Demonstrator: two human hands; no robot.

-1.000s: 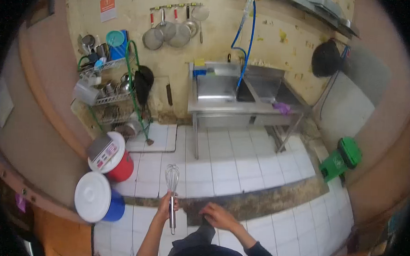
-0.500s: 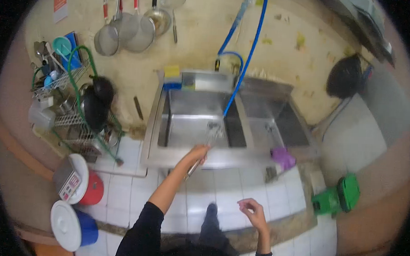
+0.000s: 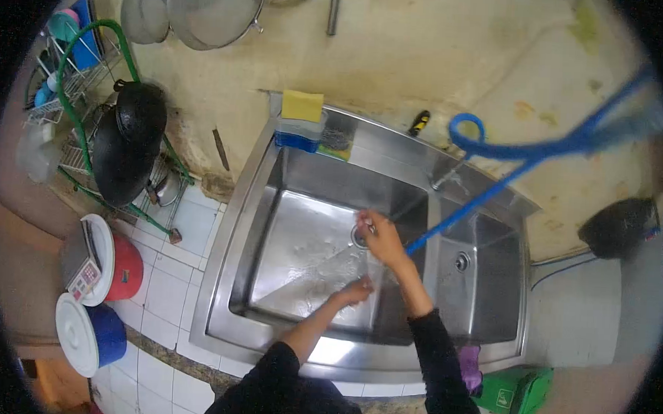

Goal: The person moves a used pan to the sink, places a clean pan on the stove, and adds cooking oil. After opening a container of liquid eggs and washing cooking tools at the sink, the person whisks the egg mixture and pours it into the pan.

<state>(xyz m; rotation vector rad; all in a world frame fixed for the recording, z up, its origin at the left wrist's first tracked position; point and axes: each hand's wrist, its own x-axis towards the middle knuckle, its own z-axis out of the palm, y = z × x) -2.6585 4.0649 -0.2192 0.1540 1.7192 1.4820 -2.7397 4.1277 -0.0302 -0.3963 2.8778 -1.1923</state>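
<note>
Two bare hands over the left basin [image 3: 347, 179], left hand [image 3: 354, 291] nearer to the body, right hand [image 3: 382, 239] farther in, fingertips overlapping the drain [image 3: 357, 241] in this view. Right fingers bent and seemingly a little apart; left fingers curled; too blurred and small for judging any thing pinched. Closer to the right hand, the blue hose [image 3: 470, 206]: to the right of its fingers, with long axis slanting from upper right down to the left, lower end hidden behind the right forearm, touching or apart not possible to tell. Smooth and bright blue in look, blurred toward its upper part. Below the hands, steel floor [image 3: 290, 227] wet and shining, with pale streaks of water [image 3: 314, 269]. Beyond, on the back ledge, yellow block [image 3: 302, 106] beside a dark scourer [image 3: 337, 138]; behind, stained wall [image 3: 398, 47].
</note>
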